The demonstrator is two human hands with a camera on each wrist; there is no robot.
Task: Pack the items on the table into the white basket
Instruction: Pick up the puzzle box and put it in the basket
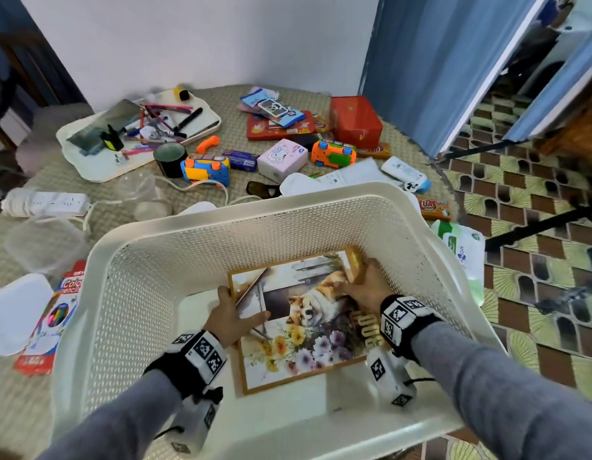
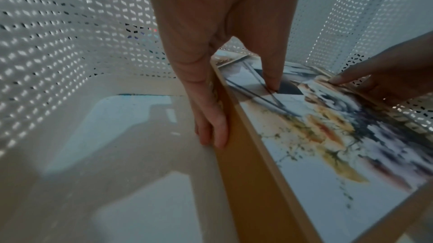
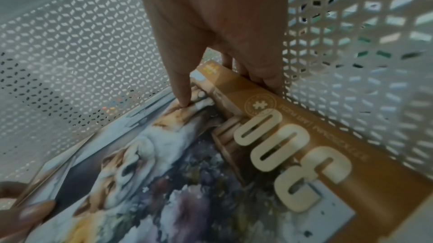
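**Ana:** Hands first: the left hand (image 1: 230, 316) grips the left edge of the puzzle box (image 1: 308, 322), thumb on the lid and fingers (image 2: 212, 132) down its side. The right hand (image 1: 366, 287) holds the far right edge the same way, with its thumb pressed on the picture and its other fingers (image 3: 262, 74) squeezed between the box and the basket wall.

**Ben:** Is the box down yet?

**Ana:** It lies low inside the white basket (image 1: 288, 207), toward the right side, close against the right wall. I cannot tell whether it sits fully flat on the floor; the left wrist view suggests its left edge is at or just above it.

**Ben:** How far along is the packing?

**Ana:** I judge it barely begun. The box is the only thing I see in the basket. Still out on the table (image 1: 231, 134) are the orange toy car (image 1: 334, 153), the blue toy camera (image 1: 205, 169), the red box (image 1: 356, 121), the pink box (image 1: 282, 159), the power strip (image 1: 47, 203), the coloured pencil pack (image 1: 52, 320) and a white tray (image 1: 88, 161) full of pens.

**Ben:** And the box itself?

**Ana:** Flat, rectangular, tan-bordered cardboard. The lid shows a dog above yellow and purple flowers, with a large "300" along the right border.
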